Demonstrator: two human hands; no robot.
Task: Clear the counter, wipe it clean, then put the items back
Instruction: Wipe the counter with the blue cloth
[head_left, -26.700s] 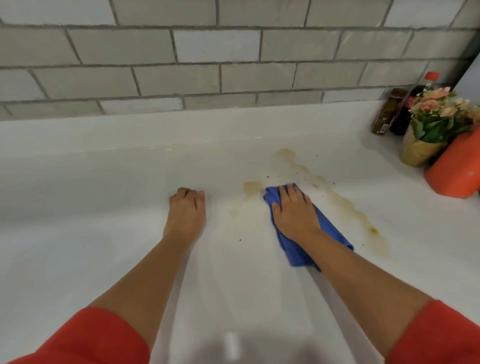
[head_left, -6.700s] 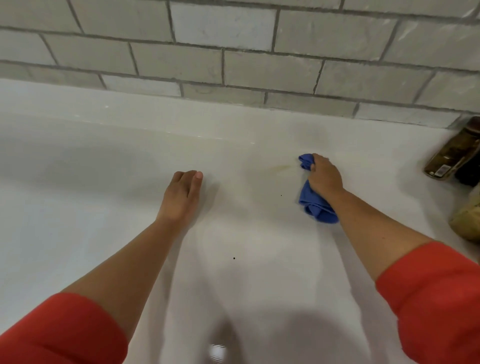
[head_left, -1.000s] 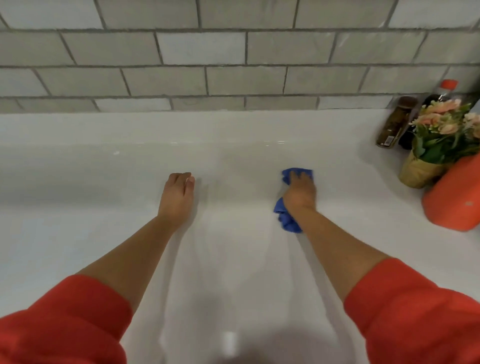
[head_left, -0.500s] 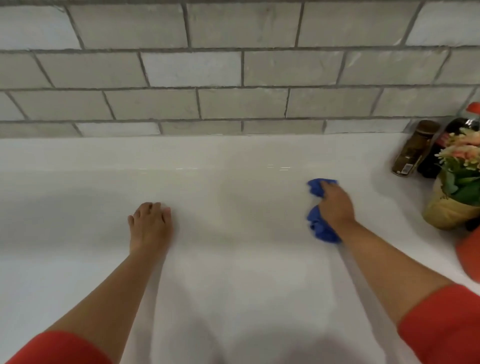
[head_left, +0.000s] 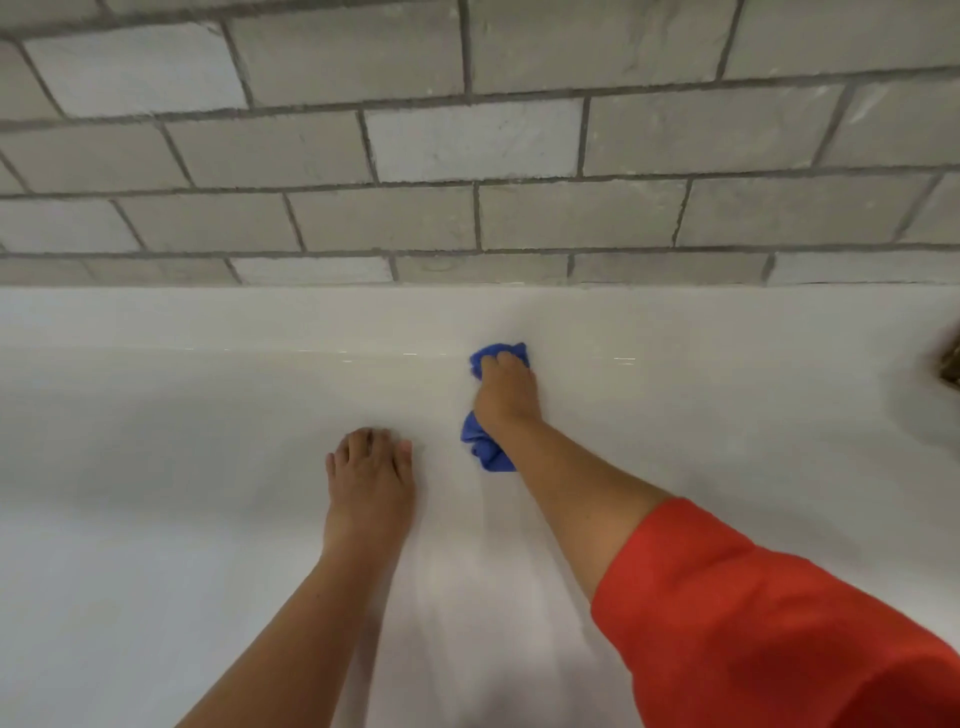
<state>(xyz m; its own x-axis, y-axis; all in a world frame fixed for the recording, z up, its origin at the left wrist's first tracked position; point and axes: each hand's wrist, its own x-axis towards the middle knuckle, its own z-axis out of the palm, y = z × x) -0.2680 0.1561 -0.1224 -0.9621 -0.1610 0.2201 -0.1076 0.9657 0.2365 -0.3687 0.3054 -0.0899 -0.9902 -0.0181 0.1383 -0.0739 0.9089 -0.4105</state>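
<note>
Two hands are on the white tabletop (head_left: 156, 519), both forearms reaching in from the bottom edge. L hand (head_left: 370, 483) lies palm down, fingers together and pointing toward the tiled wall (head_left: 467, 156), wrist about straight; its grip holds nothing, just resting flat on the surface. R hand (head_left: 506, 395) is further out, just beside and beyond the L one, nearer the wall. Its grip is closed round a blue cloth (head_left: 488, 449), knuckles up, fingers curled over the front of the bundle, pressing it onto the tabletop. The cloth is bunched, not spread: one lump sticks out past the fingertips, another behind the heel of the hand at the wrist; the middle part is hidden under the palm. R arm comes in at a slant from the lower right w/ a red sleeve (head_left: 753, 623) pushed up to approx the elbow.

L arm is cut off by the bottom edge, elbow not in view. At the far right edge a brownish object (head_left: 953, 358) is mostly out of frame and blurred; can't tell what it is. R thumb not visible.
</note>
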